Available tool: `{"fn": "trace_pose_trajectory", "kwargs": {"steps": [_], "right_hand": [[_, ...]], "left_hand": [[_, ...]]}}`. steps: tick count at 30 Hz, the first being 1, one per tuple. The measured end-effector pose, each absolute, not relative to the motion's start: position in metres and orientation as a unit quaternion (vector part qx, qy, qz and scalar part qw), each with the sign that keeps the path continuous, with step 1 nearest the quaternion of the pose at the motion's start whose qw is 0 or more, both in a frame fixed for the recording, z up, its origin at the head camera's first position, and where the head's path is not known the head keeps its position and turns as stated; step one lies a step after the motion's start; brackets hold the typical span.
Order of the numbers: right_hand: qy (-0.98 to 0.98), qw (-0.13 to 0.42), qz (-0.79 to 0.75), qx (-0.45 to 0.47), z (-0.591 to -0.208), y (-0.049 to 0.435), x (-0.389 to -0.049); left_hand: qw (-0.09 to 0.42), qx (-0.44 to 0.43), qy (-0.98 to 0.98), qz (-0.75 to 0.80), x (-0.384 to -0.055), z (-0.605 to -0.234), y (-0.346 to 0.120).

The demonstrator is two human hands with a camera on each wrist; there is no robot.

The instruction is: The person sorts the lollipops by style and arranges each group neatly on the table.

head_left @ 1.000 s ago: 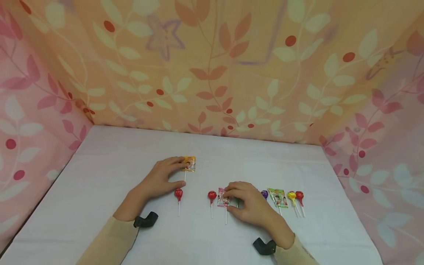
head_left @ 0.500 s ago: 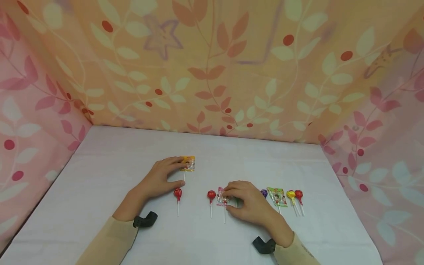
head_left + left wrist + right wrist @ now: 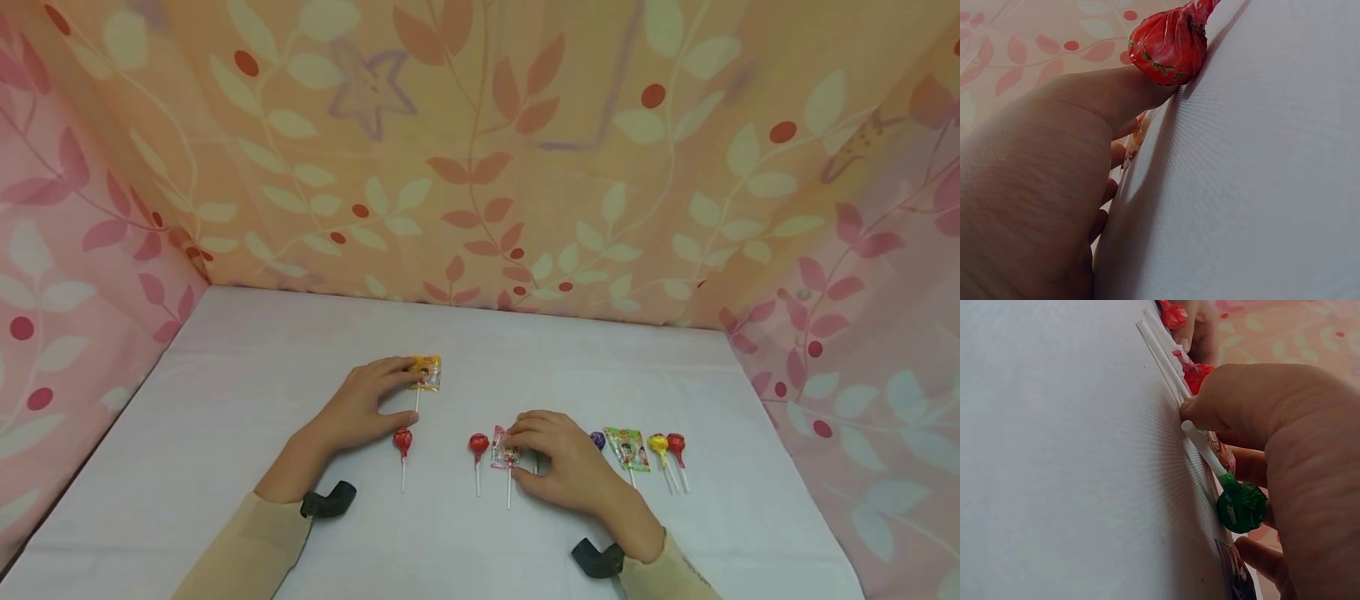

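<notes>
My left hand [image 3: 371, 400] lies low over the table, its fingertips resting on a flat lollipop in a yellow wrapper [image 3: 430, 373]. The left thumb is beside that lollipop's stick, just above a round red lollipop [image 3: 402, 442], which looms near the thumb in the left wrist view [image 3: 1169, 47]. My right hand [image 3: 566, 458] rests its fingers on a flat pink-wrapped lollipop [image 3: 500, 448], the thumb close to its white stick. Under the right palm a green lollipop [image 3: 1242, 506] lies mostly hidden from the head view. Another round red lollipop [image 3: 478, 446] sits left of the pink one.
Right of my right hand lie a purple lollipop [image 3: 597, 439], a flat green-wrapped one [image 3: 628, 450], a yellow one [image 3: 658, 445] and a red one [image 3: 677, 443]. The white-covered table [image 3: 247, 358] is bounded by patterned cloth [image 3: 480, 167] at the back and sides.
Both hands keep their places on the yellow-wrapped and pink-wrapped lollipops. Only a slight shift of the head view shows.
</notes>
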State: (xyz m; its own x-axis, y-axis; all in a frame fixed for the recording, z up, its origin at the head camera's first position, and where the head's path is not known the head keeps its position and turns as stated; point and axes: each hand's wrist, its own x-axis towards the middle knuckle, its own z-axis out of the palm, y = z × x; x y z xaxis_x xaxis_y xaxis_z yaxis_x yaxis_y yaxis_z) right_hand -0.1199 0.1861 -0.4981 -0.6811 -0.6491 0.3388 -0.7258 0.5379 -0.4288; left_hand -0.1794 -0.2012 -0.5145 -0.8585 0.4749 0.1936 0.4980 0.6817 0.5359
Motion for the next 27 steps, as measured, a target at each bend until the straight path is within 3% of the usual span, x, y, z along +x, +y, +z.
{"fn": "trace_pose_trajectory", "kwargs": {"steps": [27], "right_hand": [[-0.851,0.102,0.313,0.409,-0.4910,0.1850,-0.1180]], "left_hand": [[0.023,-0.266,-0.913,-0.309,-0.1772,-0.5116,-0.1992]]}}
